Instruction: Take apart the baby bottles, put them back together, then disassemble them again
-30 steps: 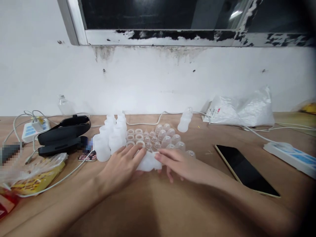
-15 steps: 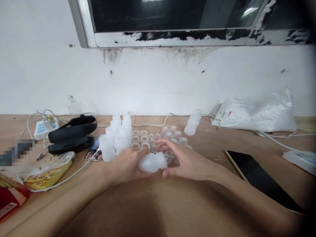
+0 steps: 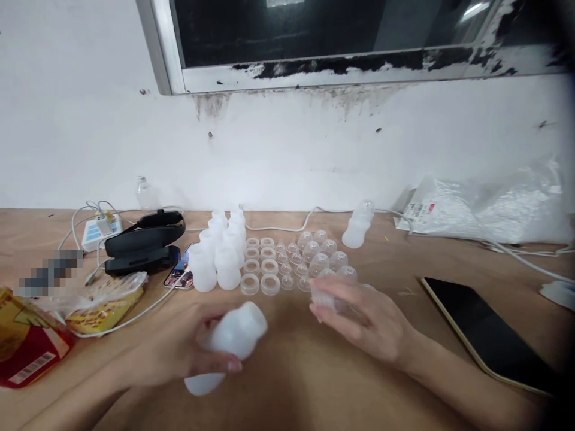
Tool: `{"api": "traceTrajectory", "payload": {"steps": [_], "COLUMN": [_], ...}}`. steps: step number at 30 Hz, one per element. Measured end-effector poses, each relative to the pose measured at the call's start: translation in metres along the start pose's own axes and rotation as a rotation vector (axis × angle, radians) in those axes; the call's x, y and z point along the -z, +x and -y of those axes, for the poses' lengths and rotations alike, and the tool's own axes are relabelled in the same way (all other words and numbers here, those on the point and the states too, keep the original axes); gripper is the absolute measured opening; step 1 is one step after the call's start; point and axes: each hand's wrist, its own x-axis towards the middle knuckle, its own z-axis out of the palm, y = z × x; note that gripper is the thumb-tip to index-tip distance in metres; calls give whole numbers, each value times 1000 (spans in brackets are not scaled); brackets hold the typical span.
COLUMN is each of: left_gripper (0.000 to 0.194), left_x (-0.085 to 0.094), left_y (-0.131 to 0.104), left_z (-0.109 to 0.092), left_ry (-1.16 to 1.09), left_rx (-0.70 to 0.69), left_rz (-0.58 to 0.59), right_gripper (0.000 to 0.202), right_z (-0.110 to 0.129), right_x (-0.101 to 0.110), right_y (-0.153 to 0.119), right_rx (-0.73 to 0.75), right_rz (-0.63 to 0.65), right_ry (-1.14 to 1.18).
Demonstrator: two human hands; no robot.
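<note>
My left hand [image 3: 175, 347] is wrapped round a white translucent baby bottle [image 3: 233, 335], tilted with its open mouth up and to the right. Away to the right, my right hand [image 3: 375, 317] pinches a clear ridged screw ring [image 3: 324, 294]; something clear sits behind it, partly hidden by the fingers. Beyond the hands stand two rows of white bottles [image 3: 228, 268]. Beside them lie rows of clear rings [image 3: 270, 284], small clear teats [image 3: 286, 281] and larger clear domed caps [image 3: 319, 264], some caps partly behind my right hand.
A capped bottle [image 3: 357, 224] stands near the wall. A dark phone [image 3: 485, 332] lies at the right, with a plastic bag of white items [image 3: 485, 203] behind. On the left are a black headset [image 3: 144, 242], a power strip [image 3: 101, 230], cables, a yellow packet [image 3: 105, 308] and a red package [image 3: 31, 341].
My hands have moved apart. The left brought the bottle left and nearer to me, its mouth now bare. The right moved right with the clear ring, which was at the bottle's mouth.
</note>
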Motion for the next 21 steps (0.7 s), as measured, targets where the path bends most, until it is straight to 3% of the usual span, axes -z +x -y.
{"api": "traceTrajectory", "payload": {"steps": [3,6,14,17,21], "left_gripper": [46,55,58,63,61], "left_x": [-6,-13,-25,-27,-25], "left_y": [-15,-14,10,7,-5], "left_z": [33,59,75,74,46], "left_ry": [-150,-291,-169,-94,248], "left_rx": [211,270,348,304,0], "left_rz": [-213,-293,-380,-460,-778], "right_gripper": [36,44,26,25,26], "right_z": [-8,-8,5,9,15], "right_x": [-6,-14,-24,-26,-27], "right_y": [-12,-16,-5,-4,-3], "right_rx": [-42,-123,-291,-303,-321], "right_rz": [66,229,362,352,337], "right_ry": [-130,-147,116,182,242]}}
